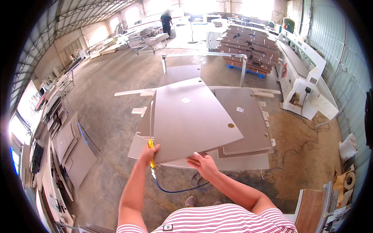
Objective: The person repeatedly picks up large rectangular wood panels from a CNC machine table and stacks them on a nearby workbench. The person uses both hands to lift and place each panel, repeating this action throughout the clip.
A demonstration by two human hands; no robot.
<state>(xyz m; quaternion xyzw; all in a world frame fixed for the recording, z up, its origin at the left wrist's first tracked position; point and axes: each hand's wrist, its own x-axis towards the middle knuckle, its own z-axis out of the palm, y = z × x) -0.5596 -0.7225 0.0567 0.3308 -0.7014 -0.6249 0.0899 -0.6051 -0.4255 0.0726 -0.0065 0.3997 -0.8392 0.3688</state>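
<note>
My left hand point(147, 153) is closed around a yellow air blow gun point(151, 144) with a long thin nozzle pointing away and a blue hose point(171, 191) trailing below. Its thumb lies at the near left corner of a grey-brown furniture panel point(186, 124). Along the panel's near edge, my right hand point(203, 164) grips it, thumb on top, fingers partly hidden. This panel is tilted over others and bears a small white label point(185, 100) and a round hole with a brass-coloured fitting point(230, 125). To its right lies a stack of similar panels point(248, 128).
A metal frame point(204, 54) stands beyond the panels. Farther back, brown boards point(248, 48) are piled on a blue pallet point(248, 71). A long white machine point(301, 58) runs along the right wall. Panels point(72, 149) lean at left. A person point(166, 23) stands far off.
</note>
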